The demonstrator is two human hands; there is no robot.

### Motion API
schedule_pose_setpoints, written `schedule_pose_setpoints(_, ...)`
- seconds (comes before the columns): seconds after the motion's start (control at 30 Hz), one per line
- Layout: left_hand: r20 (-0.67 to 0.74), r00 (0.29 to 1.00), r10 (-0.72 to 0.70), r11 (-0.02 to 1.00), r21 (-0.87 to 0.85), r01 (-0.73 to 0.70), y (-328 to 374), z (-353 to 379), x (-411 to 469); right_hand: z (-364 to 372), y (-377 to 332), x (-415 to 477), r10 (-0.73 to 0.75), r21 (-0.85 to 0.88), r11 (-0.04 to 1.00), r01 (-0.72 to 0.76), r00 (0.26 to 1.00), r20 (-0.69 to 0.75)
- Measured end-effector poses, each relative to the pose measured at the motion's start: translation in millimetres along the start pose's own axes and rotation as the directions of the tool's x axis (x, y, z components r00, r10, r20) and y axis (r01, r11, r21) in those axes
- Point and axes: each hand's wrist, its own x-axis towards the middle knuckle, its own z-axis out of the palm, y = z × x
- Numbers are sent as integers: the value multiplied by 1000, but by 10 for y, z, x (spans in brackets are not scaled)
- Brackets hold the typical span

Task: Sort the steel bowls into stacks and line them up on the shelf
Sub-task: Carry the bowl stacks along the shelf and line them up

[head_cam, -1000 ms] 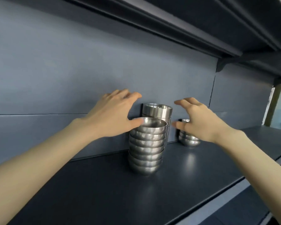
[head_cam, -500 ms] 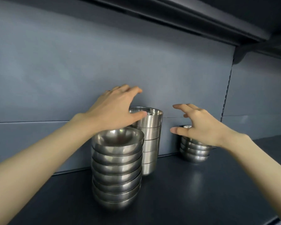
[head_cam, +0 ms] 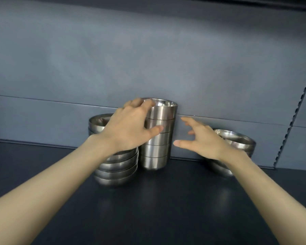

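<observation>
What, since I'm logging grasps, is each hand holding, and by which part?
The left hand grips the tall stack near its top, fingers over the rim, thumb on the side. The right hand holds nothing.

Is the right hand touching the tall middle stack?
No, the right hand hovers open with a gap to the tall middle stack.
</observation>
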Motion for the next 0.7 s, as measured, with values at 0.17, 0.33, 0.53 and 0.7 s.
schedule_pose_setpoints(0.17, -99, 993, -63, 994, -94, 54, 229, 175, -252, 164, 143, 148, -17, 139, 990, 13, 1000, 26)
schedule_pose_setpoints(0.33, -190, 977, -95, 985, -162, 64, 363, 517, -546, 199, 262, 297, 8, 246, 969, -15, 1000, 28)
schedule_pose_setpoints(0.53, 27, 931, -365, 867, -354, 351, 339, 1050, -753, 276, 315, 454, 42, 375, 925, -65, 997, 68)
schedule_pose_setpoints(0.7, 123, 844, -523, 700, -502, 507, 322, 1337, -740, 344, 340, 580, 38, 549, 829, -110, 989, 141)
